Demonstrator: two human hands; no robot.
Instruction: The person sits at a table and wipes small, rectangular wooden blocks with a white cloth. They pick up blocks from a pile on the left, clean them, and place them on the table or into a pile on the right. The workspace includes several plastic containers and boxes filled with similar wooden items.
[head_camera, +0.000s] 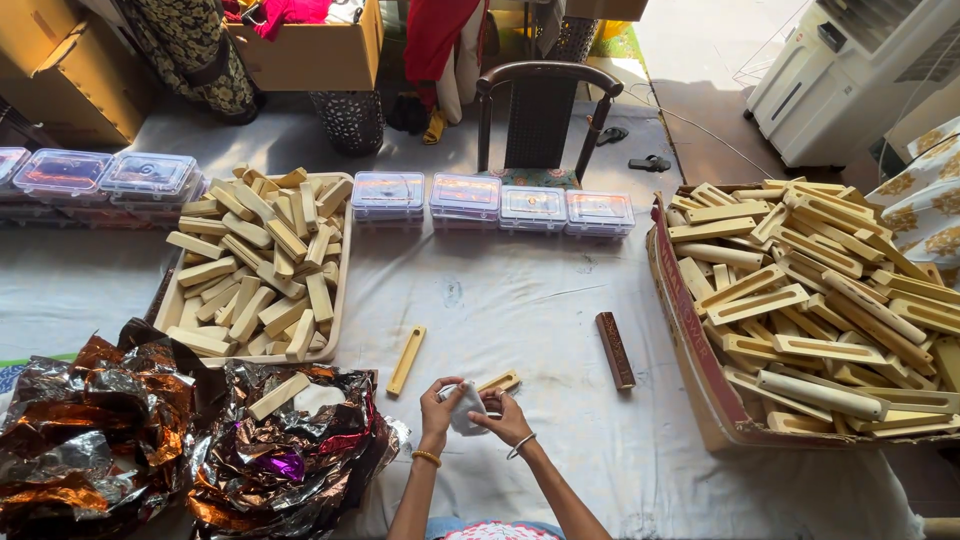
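My left hand (437, 402) and my right hand (503, 418) meet low in the middle of the head view, both gripping a small white crumpled piece (465, 408), cloth or paper. A short pale wooden piece (498, 382) lies just behind my right hand, partly hidden. A long slotted wooden piece (406, 359) lies on the white sheet to the upper left of my hands. A dark brown patterned bar (615, 350) lies to the upper right.
A tray (340, 300) heaped with wooden blocks stands at left. A cardboard box (690, 330) full of slotted wooden pieces stands at right. Crumpled metallic foil (270, 450) lies at lower left. Clear lidded boxes (490, 200) line the back, with a chair (545, 110) behind.
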